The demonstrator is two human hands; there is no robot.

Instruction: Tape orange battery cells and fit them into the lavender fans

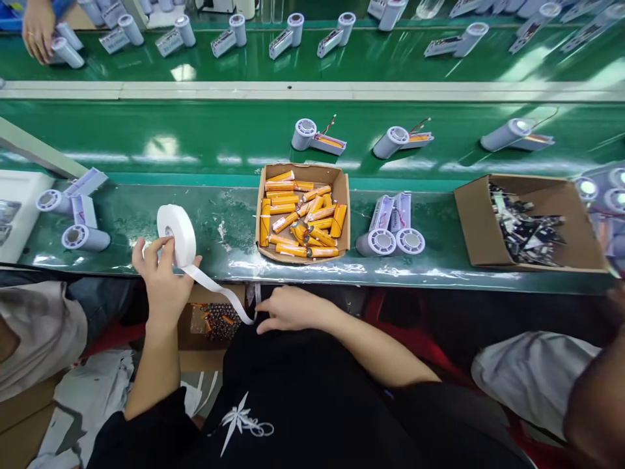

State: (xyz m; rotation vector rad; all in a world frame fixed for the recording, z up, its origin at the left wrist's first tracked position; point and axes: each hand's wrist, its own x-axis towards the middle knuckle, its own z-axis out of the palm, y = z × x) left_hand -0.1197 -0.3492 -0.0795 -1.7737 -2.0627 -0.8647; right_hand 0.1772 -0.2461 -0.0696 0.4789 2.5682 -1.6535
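My left hand [165,277] is closed around a roll of white tape [183,238], raised above the front edge of the bench. A loose strip of tape [219,290] hangs from the roll and curves right, to the fingertips of my right hand [288,309]. My right hand is in front of my body, just below the bench edge, its fingers at the strip's end. Beyond it on the bench stands a cardboard box [349,215] full of orange-wrapped battery cells [303,212]. Two grey cylindrical housings [381,242] with open handles lie right of the box.
More grey housings [85,238] lie at bench left. On the right is a carton [481,225] of small metal parts. Behind runs a green conveyor [205,137] carrying housings with wires. Co-workers sit on both sides; another person's hand [39,29] is at far left.
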